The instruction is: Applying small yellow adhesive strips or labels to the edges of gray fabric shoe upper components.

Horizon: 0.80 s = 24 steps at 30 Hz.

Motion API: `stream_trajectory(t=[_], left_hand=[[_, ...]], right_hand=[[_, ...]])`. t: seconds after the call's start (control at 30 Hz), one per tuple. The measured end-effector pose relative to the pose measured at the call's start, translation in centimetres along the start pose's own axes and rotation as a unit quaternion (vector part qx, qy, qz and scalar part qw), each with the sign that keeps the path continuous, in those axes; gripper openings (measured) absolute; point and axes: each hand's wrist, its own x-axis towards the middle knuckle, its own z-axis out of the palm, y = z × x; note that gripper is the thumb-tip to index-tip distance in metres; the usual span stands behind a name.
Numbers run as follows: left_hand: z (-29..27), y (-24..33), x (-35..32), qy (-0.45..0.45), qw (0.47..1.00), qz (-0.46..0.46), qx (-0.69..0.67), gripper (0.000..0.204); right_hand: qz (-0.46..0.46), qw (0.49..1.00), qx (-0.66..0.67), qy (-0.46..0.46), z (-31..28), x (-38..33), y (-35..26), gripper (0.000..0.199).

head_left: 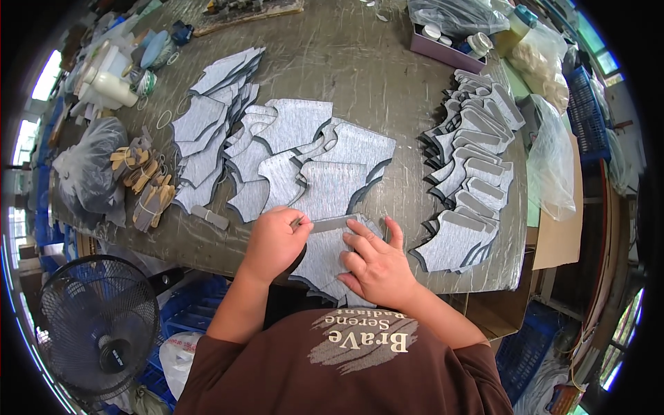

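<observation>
Fingers of the left hand [275,238] pinched a dark sliver [296,223]; the right hand [377,261], loosely spread, touched a grey fabric panel [321,254] at the desk's [373,69] near edge, probably light, bendable, best held by its margins.

At lower centre of the frame, a piece [319,252] lies at your table's [373,76] near edge, your left hand [277,238] at its upper left, your right hand [377,264] on its right. Beyond it spreads the middle stack [294,131], between the left stack [202,121] and right stack [453,238]. Bundles [153,207] lie left, beside a bag [93,162]; a box [446,54] sits upper right.
</observation>
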Motion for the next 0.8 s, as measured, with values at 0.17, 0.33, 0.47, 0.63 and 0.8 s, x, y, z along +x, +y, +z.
stream_trajectory(t=[0.17, 0.33, 0.47, 0.63, 0.8], left_hand=[[0.0, 0.4, -0.4, 0.052, 0.997, 0.057, -0.015, 0.007], [-0.6, 1.3, -1.6, 0.062, 0.964, 0.252, -0.059, 0.011], [-0.6, 3.0, -2.8, -0.035, 0.965, 0.191, -0.179, 0.017], [1.2, 1.3, -3.1, -0.168, 0.888, -0.094, -0.418, 0.027], [1.3, 1.8, -2.9, -0.187, 0.914, -0.103, -0.344, 0.03]], right_hand=[[0.029, 0.993, 0.081, 0.074, 0.5, -0.7, 0.7, 0.036], [0.092, 0.976, 0.05, 0.193, 0.6, 0.0, 0.6, 0.067], [0.06, 0.98, 0.041, 0.186, 0.2, 0.4, 0.9, 0.046], [-0.129, 0.945, 0.187, 0.235, 0.3, 0.6, 1.9, 0.026], [-0.034, 0.914, 0.25, 0.317, -3.4, -1.9, 2.5, 0.027]])
